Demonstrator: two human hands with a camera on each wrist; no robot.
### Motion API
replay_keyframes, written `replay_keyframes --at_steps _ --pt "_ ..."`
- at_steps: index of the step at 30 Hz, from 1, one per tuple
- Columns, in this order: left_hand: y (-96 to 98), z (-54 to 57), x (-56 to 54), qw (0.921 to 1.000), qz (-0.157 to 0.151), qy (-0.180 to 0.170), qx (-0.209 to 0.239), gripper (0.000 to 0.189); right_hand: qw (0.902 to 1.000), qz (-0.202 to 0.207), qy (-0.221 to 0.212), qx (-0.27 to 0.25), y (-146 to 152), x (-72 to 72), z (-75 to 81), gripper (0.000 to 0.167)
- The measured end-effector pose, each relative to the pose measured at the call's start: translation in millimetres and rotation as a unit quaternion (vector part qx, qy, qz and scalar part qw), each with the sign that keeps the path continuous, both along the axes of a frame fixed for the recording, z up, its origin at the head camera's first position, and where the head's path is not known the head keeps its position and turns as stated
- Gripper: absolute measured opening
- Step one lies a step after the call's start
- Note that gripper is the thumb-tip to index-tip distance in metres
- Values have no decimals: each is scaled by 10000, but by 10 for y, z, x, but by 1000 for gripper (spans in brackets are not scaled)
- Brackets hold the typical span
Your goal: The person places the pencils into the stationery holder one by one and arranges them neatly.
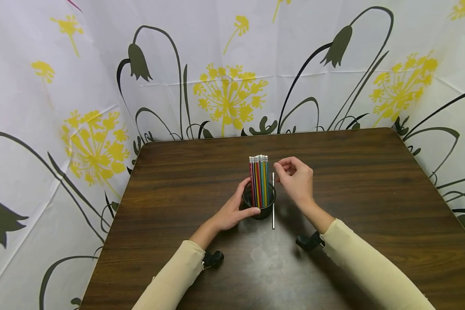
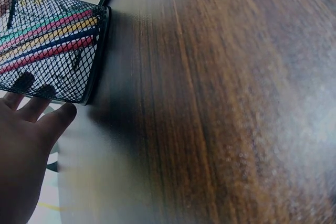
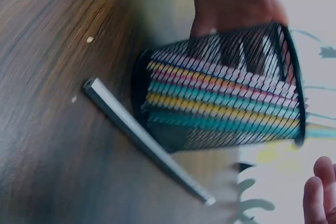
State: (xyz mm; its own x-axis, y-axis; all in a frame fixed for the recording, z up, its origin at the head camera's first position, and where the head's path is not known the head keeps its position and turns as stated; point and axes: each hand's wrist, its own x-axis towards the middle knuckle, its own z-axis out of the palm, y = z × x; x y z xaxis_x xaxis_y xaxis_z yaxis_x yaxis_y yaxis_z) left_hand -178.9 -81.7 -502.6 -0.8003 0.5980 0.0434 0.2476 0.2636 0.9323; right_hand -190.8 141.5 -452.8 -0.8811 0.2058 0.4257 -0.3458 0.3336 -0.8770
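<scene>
A black mesh pencil cup (image 1: 264,214) stands upright on the table, and my left hand (image 1: 230,212) holds it from the left, thumb at the near rim. Several colored pencils (image 1: 258,183) stand inside with their eraser ends up; through the mesh in the right wrist view they show as yellow, teal and pink pencils (image 3: 210,103). Just right of the cup, a silver-grey pencil (image 1: 273,215) lies on the table, a dark side showing in the right wrist view. My right hand (image 1: 299,183) hovers near its far end, fingers loosely bent, nothing visible between them.
The dark wood-grain table (image 1: 178,185) reaches back to a white cloth (image 1: 255,51) printed with yellow and grey-green flowers. A small pale speck (image 3: 90,39) lies near the grey pencil. Black wrist devices (image 1: 309,242) sit at both cuffs.
</scene>
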Motion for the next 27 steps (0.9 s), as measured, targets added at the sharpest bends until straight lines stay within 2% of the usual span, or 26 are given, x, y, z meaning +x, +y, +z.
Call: replay_keyframes --at_steps 3,5,9,13,19,24,27 --pt "-1 -1 1 10000 8 5 -27 87 9981 -110 -582 136 66 -39 -109 9" --pt "-1 2 2 10000 12 19 -39 87 9932 -129 -1041 499 101 -61 -198 10" --pt "3 12 2 10000 27 67 -38 87 9764 198 -1799 1177 151 -106 -378 16" --pt "1 10 0 10000 8 63 -49 87 9571 545 -2330 1631 175 -143 -535 20" --pt "2 16 -3 10000 -50 50 0 88 9297 369 -2702 2476 148 -169 -593 18" --pt "4 43 4 9999 -85 41 41 88 9133 229 -2921 2828 98 -179 -539 16" --pt "5 132 37 9998 -162 -3 128 87 9073 182 -2977 2964 87 -181 -512 14"
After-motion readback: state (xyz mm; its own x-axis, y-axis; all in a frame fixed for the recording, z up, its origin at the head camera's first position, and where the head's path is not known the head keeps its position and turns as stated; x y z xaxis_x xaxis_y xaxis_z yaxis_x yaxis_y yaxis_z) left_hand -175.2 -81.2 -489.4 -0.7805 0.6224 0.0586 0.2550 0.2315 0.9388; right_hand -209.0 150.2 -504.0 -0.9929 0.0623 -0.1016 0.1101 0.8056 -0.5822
